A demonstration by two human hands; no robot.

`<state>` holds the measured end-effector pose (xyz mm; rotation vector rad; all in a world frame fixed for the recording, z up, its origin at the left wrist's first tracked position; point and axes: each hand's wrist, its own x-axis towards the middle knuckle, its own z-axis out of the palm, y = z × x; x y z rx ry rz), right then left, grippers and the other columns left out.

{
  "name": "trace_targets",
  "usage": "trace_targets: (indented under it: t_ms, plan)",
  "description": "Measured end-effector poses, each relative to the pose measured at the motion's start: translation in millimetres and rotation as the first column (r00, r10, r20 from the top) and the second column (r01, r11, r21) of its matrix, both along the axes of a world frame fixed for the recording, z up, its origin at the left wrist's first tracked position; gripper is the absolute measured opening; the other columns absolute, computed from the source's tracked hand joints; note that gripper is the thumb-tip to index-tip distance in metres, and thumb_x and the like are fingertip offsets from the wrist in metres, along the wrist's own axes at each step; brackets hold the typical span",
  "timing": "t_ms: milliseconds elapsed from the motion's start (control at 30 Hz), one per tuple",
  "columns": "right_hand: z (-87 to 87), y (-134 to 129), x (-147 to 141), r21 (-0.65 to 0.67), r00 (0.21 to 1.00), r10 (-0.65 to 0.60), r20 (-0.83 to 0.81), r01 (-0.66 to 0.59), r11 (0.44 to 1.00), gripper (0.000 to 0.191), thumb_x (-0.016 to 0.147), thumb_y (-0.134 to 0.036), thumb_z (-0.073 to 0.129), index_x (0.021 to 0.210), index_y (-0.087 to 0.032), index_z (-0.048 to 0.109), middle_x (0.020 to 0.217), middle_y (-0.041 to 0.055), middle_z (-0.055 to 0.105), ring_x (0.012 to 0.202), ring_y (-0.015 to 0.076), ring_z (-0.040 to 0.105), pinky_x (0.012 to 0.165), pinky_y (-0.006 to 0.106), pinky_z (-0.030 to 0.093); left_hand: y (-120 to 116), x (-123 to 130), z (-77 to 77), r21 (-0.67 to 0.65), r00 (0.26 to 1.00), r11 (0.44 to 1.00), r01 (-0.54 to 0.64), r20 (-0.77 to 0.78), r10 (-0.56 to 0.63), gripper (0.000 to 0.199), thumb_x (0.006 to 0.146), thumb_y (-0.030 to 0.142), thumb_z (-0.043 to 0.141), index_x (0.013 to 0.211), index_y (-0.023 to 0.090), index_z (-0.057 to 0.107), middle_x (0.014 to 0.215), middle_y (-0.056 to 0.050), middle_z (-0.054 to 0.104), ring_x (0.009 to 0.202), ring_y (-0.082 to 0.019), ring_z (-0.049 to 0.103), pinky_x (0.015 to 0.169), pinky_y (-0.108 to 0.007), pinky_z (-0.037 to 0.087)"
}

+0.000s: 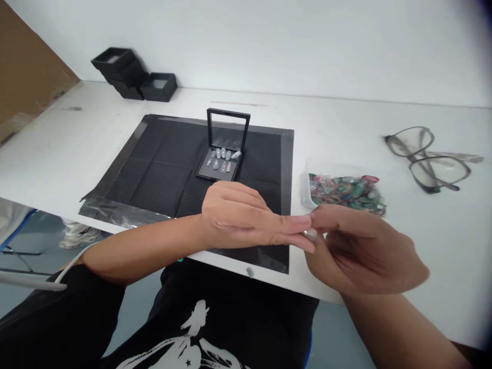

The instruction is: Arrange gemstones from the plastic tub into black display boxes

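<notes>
Left hand (246, 218) and right hand (369, 251) pinched a tiny shiny piece (310, 234), mid-fiddling I guess; next move probably needed a light grip.

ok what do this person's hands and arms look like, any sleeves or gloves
The left hand and right hand wear no visible gloves or rings. The left forearm and right forearm are uncovered. A black sleeve meets the left forearm beside a thin white cord.
</notes>
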<state>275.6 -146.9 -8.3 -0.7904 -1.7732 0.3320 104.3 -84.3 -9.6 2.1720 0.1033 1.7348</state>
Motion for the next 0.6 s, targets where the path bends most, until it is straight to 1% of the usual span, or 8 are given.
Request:
trace_targets:
  t_ms: [33, 100, 200, 267, 367, 433, 533, 600]
  plan:
    - [0.6, -0.3, 1.2, 0.018, 1.0, -0.016, 0.007, 0.016, 1.0, 0.031, 0.079, -0.006, 0.064, 0.101, -0.027, 0.068, 0.074, -0.0008, 0.072, 0.046, 0.01, 0.053, 0.044, 0.026, 0.046, -0.3, -0.5, 0.4, -0.012, 1.0, 1.0, -0.005, -0.002, 0.005, 0.014, 0.076, 0.018, 0.082, 0.084, 0.015, 0.071, 0.067, 0.004, 0.076, 0.047, -0.004, 0.062, 0.048, -0.014, 0.054]
    - [3.8, -1.7, 2.7, 0.008, 0.999, -0.044, 0.03, 0.044, 0.999, 0.039, 0.077, -0.004, 0.066, 0.105, -0.031, 0.068, 0.074, -0.0022, 0.072, 0.044, 0.0108, 0.054, 0.044, 0.028, 0.047, -0.4, -1.6, 0.8, -0.027, 1.0, 1.0, -0.002, -0.008, 0.002, 0.014, 0.078, 0.021, 0.081, 0.088, 0.016, 0.072, 0.067, 0.005, 0.075, 0.048, -0.004, 0.063, 0.049, -0.014, 0.055]
    - [11.1, -3.7, 2.5, -0.068, 0.997, -0.045, 0.055, 0.049, 0.996, 0.047, 0.075, -0.002, 0.066, 0.107, -0.036, 0.068, 0.072, -0.0039, 0.072, 0.044, 0.0126, 0.055, 0.046, 0.031, 0.048, 0.0, -3.3, 1.4, -0.029, 0.999, 0.999, 0.019, -0.026, -0.02, 0.016, 0.079, 0.025, 0.08, 0.091, 0.018, 0.073, 0.07, 0.004, 0.077, 0.05, -0.005, 0.064, 0.049, -0.015, 0.055]
    - [15.0, -3.6, 1.3, -0.087, 0.999, -0.031, 0.041, 0.035, 0.996, 0.046, 0.075, -0.001, 0.065, 0.106, -0.036, 0.067, 0.07, -0.0043, 0.071, 0.042, 0.0121, 0.052, 0.047, 0.031, 0.048, -0.5, -4.5, 2.3, -0.042, 0.998, 0.999, 0.009, -0.058, -0.012, 0.015, 0.08, 0.03, 0.08, 0.09, 0.019, 0.073, 0.07, 0.005, 0.077, 0.049, -0.005, 0.064, 0.048, -0.015, 0.053]
    - [18.0, -1.4, -0.4, -0.116, 1.0, -0.004, 0.012, 0.005, 0.993, 0.04, 0.073, -0.001, 0.066, 0.098, -0.033, 0.067, 0.066, -0.0054, 0.069, 0.038, 0.0102, 0.047, 0.045, 0.031, 0.046, -2.4, -5.8, 4.0, -0.099, 0.99, 0.994, -0.041, -0.142, 0.026, 0.016, 0.085, 0.039, 0.074, 0.087, 0.023, 0.074, 0.067, 0.007, 0.076, 0.048, -0.003, 0.063, 0.047, -0.014, 0.05]
    - [18.5, 0.3, -1.4, -0.151, 1.0, 0.012, -0.006, -0.013, 0.988, 0.034, 0.073, -0.002, 0.066, 0.092, -0.031, 0.065, 0.064, -0.0051, 0.067, 0.039, 0.0105, 0.048, 0.042, 0.03, 0.043, -3.6, -5.8, 4.7, -0.12, 0.985, 0.991, -0.051, -0.169, 0.03, 0.017, 0.085, 0.04, 0.073, 0.086, 0.024, 0.074, 0.068, 0.007, 0.076, 0.048, -0.003, 0.062, 0.047, -0.013, 0.049]
    - [17.9, 1.7, -3.6, -0.159, 1.0, 0.017, -0.009, -0.018, 0.987, 0.027, 0.075, -0.005, 0.064, 0.086, -0.03, 0.061, 0.06, -0.0045, 0.062, 0.041, 0.0115, 0.051, 0.037, 0.028, 0.038, -3.6, -4.2, 4.2, -0.118, 0.992, 0.993, -0.025, -0.122, 0.011, 0.015, 0.082, 0.036, 0.078, 0.086, 0.022, 0.074, 0.068, 0.007, 0.076, 0.049, -0.003, 0.063, 0.047, -0.012, 0.048]
    - [16.5, 1.8, -5.1, -0.148, 1.0, 0.02, 0.012, -0.018, 0.989, 0.025, 0.077, -0.005, 0.061, 0.083, -0.029, 0.057, 0.057, -0.0053, 0.057, 0.041, 0.0109, 0.049, 0.036, 0.027, 0.036, -2.9, -3.0, 3.4, -0.114, 0.997, 0.993, -0.004, -0.079, -0.005, 0.017, 0.079, 0.033, 0.081, 0.086, 0.02, 0.074, 0.064, 0.006, 0.074, 0.048, -0.004, 0.062, 0.046, -0.012, 0.047]
